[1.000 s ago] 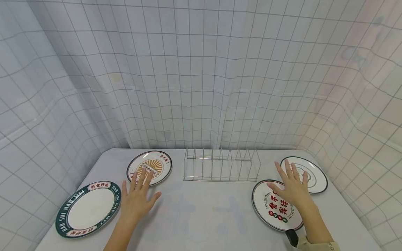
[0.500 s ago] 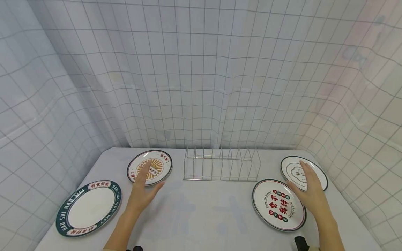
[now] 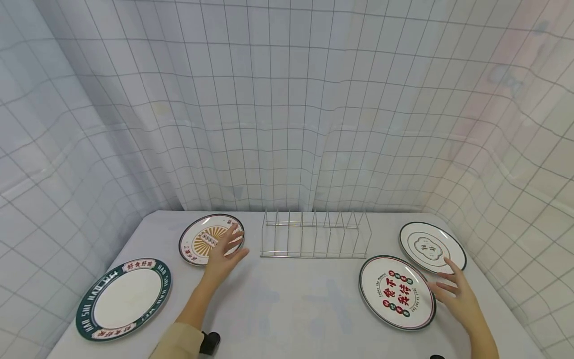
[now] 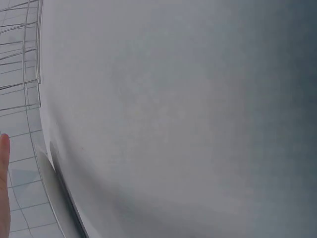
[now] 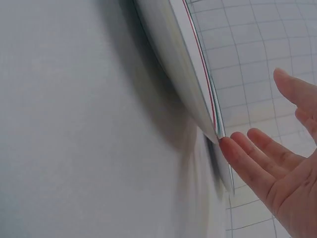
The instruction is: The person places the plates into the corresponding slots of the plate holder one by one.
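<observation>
My left hand point(image 3: 222, 255) reaches over the right rim of a white plate with a gold sunburst point(image 3: 197, 244), its thumb and fingers spread. In the left wrist view, a finger point(image 4: 4, 183) shows at the left edge, near that plate's rim point(image 4: 62, 198). The right hand point(image 3: 459, 296) is beside the right rim of a white plate with red lettering point(image 3: 396, 294), fingers loosely bent. From the right wrist, its fingertips point(image 5: 230, 148) appear right at this plate's red-and-green-lined rim point(image 5: 193, 64). Neither hand grips anything.
A wire plate rack point(image 3: 314, 258) stands at the back middle of the white table point(image 3: 291, 309). Front left lies a larger green-rimmed plate point(image 3: 130, 299). Another white plate point(image 3: 412, 244) lies back right, behind the red-lettered one. A white grid-patterned curtain point(image 3: 287, 124) encloses the table.
Both hands have turned from palm-down and spread to sideways. The left has shifted right to the sunburst plate's right rim; the right has moved right and nearer to the red-lettered plate's right rim.
</observation>
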The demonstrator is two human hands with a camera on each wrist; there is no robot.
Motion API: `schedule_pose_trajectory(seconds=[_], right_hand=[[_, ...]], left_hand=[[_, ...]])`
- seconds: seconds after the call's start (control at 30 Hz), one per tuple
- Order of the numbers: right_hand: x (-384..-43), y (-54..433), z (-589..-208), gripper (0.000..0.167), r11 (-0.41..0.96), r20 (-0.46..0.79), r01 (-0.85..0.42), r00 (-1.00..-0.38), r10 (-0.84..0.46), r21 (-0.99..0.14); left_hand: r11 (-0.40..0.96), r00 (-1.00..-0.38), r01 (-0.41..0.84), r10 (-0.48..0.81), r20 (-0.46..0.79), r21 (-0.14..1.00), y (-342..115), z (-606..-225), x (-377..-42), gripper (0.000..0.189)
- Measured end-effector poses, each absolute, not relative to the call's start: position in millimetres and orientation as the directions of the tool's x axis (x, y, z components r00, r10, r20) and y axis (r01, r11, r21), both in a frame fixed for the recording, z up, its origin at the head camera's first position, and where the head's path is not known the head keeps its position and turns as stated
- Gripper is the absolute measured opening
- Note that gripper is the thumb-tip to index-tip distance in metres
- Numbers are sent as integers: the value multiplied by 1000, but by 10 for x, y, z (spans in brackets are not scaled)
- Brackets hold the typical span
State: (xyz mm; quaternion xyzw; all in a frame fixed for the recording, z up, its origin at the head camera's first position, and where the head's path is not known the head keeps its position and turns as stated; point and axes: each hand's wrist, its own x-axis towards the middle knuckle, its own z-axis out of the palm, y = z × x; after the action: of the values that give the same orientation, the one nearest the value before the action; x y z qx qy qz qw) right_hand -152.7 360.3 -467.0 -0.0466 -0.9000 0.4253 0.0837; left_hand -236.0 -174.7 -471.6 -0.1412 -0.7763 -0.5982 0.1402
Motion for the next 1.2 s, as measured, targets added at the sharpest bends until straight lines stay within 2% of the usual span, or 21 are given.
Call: schedule_pose_trajectory(seconds=[0.23, 0.4, 0.57, 0.7, 0.83, 0.9, 1.07, 1.2], right_hand=[[-1487, 3740, -4780, 83, 439, -61, 114, -989, 133, -891], [-1491, 3780, -4847, 78, 370, -194, 214, -977, 93, -904], [-1512, 3788, -4914, 75, 329, -273, 282, -959, 73, -901], [-1518, 3801, -4955, 72, 314, -296, 305, -952, 78, -899], [-1527, 3809, -4986, 49, 294, -299, 308, -951, 79, -905], [-1531, 3808, -4993, 44, 292, -301, 310, -951, 76, -905], [-1540, 3817, -4999, 47, 266, -304, 304, -952, 45, -914], [-1547, 3863, -4998, 52, 186, -290, 274, -955, -65, -944]], left_hand=[[230, -932, 362, 66, 356, 903, -1651, -4766, -2491, 66], [205, -933, 359, 79, 350, 911, -1575, -4787, -2588, 63], [174, -934, 356, 87, 345, 918, -1493, -4720, -2633, 59], [171, -937, 349, 93, 338, 921, -1444, -4703, -2679, 57], [158, -945, 325, 83, 315, 933, -1417, -4733, -2738, 54], [146, -948, 317, 90, 306, 937, -1400, -4731, -2753, 52], [143, -952, 301, 95, 290, 943, -1366, -4734, -2780, 46], [149, -958, 285, 79, 276, 947, -1342, -4739, -2789, 43]])
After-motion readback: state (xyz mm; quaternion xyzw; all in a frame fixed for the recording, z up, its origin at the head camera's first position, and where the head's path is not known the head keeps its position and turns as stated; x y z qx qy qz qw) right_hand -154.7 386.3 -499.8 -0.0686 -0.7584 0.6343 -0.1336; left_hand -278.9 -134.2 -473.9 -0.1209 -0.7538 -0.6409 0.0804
